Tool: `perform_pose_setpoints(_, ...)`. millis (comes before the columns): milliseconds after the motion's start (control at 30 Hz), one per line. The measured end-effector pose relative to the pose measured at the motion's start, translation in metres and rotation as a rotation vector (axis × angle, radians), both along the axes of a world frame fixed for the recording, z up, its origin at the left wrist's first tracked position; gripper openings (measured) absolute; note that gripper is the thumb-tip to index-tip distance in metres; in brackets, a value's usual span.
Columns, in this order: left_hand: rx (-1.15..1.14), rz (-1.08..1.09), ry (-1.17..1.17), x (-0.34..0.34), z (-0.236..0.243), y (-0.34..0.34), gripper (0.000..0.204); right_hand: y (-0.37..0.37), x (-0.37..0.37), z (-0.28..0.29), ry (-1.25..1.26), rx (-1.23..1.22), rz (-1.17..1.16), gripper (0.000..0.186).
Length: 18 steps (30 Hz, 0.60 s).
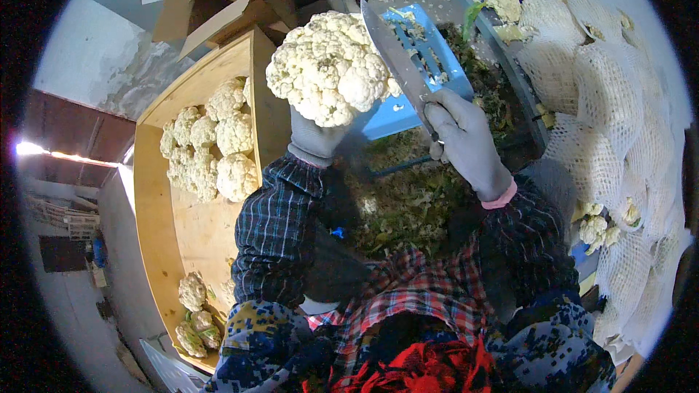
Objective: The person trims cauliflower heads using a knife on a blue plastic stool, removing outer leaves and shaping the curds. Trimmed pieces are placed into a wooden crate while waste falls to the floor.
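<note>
A large cream-white cauliflower head (328, 65) with a few dark specks rests on my gloved left hand (314, 135). That hand grips it from below, its fingers mostly hidden under the curds. In my gloved right hand (462, 135) is a knife (397, 58) with a broad blade, the tip pointing up and away. The blade's edge lies close along the cauliflower's right side; whether it touches I cannot tell. Beneath the knife sits a light blue plastic crate (450, 65) strewn with white crumbs and leaf bits.
A wooden bin (156, 196) at left holds several cauliflowers (218, 138), with a few more (196, 313) at its near end. Behind it stands an open cardboard box (233, 4). White mesh sacks (604, 87) are piled at right beyond a metal rail (502, 51). Leafy trimmings (408, 211) cover the floor.
</note>
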<state>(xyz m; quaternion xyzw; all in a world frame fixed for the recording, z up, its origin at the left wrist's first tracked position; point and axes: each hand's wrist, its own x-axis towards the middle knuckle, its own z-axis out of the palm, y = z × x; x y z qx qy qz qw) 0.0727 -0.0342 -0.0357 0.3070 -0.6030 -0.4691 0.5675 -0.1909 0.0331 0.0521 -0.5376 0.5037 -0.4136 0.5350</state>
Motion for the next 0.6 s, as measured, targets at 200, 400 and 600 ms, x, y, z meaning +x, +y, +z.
perform_pose_setpoints(200,0.162,-0.018,0.167,-0.017,0.007,0.009,0.071,0.001,0.004,-0.001,-0.059,-0.017,-0.008,0.018)
perform_pose_setpoints(400,-0.090,0.122,-0.094,-0.010,0.007,0.011,0.066,0.006,0.004,-0.001,-0.037,0.172,0.157,0.023)
perform_pose_setpoints(600,-0.100,0.204,-0.086,0.010,0.001,-0.004,0.068,0.000,-0.016,0.010,0.032,0.052,-0.006,0.019)
